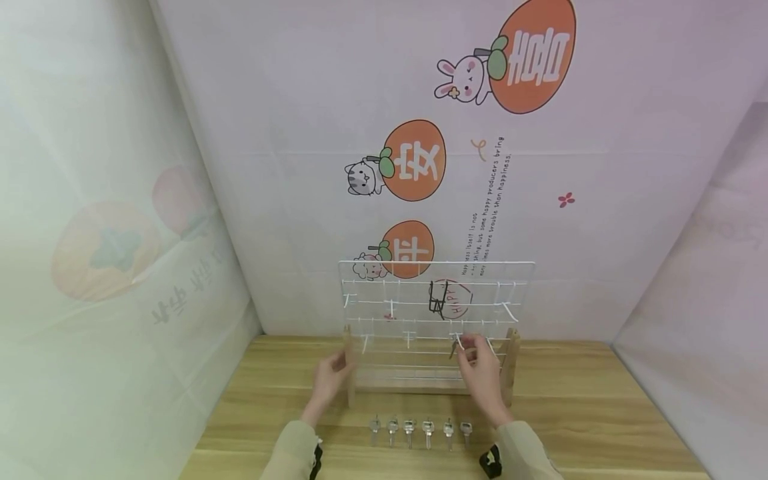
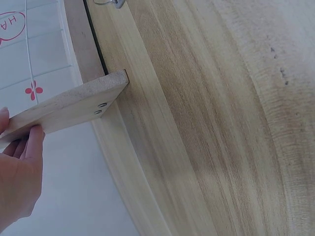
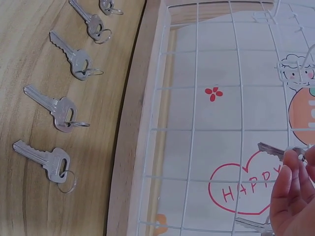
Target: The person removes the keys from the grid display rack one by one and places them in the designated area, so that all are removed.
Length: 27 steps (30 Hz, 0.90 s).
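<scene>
My right hand point(image 1: 482, 373) pinches a silver key point(image 3: 270, 149) by its head, in front of a white hook point(image 1: 459, 341) on the white wire grid point(image 1: 420, 321). Whether its ring is on the hook is hidden by the fingers. Just below that hand in the right wrist view, part of another key-like blade point(image 3: 251, 224) shows. On the left, my left hand point(image 1: 330, 379) grips the rack's wooden side post point(image 2: 74, 105), thumb on one face and fingers on the other. Several silver keys with rings point(image 1: 409, 430) lie in a row in front of the rack.
More white hooks point(image 1: 393, 308) stick out from the grid in rows. A black wire piece point(image 1: 438, 298) is on its upper part. The rack's wooden base bar point(image 1: 414, 389) rests on the wood-grain table point(image 1: 576, 413). Printed white cloth point(image 1: 300, 200) stands behind and at both sides.
</scene>
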Motion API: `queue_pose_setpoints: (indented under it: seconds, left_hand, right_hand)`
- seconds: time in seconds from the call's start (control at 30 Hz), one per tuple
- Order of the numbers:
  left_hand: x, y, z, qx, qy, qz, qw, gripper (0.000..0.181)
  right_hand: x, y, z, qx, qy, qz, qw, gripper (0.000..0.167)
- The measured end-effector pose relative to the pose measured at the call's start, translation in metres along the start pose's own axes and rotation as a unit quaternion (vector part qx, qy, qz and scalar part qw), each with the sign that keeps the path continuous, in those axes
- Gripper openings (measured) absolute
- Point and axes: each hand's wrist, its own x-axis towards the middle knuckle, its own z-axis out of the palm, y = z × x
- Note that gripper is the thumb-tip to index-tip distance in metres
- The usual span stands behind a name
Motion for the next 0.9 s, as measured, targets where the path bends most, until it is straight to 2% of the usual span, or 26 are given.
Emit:
queue_pose_setpoints:
  seconds: [0.63, 0.9]
  left_hand:
    - [-0.0010, 0.0005, -0.0007, -0.007, -0.007, -0.004, 0.9999, 0.048]
    - [-0.0018, 0.0019, -0.0012, -0.010, -0.013, -0.004, 0.9999, 0.050]
  right_hand:
    - [-0.0017, -0.0033, -0.0031, -0.010, 0.006, -0.013, 0.9999, 0.013]
    - [-0.0046, -0.0044, -0.0066, -0.006, 0.011, -0.033, 0.9994, 0.011]
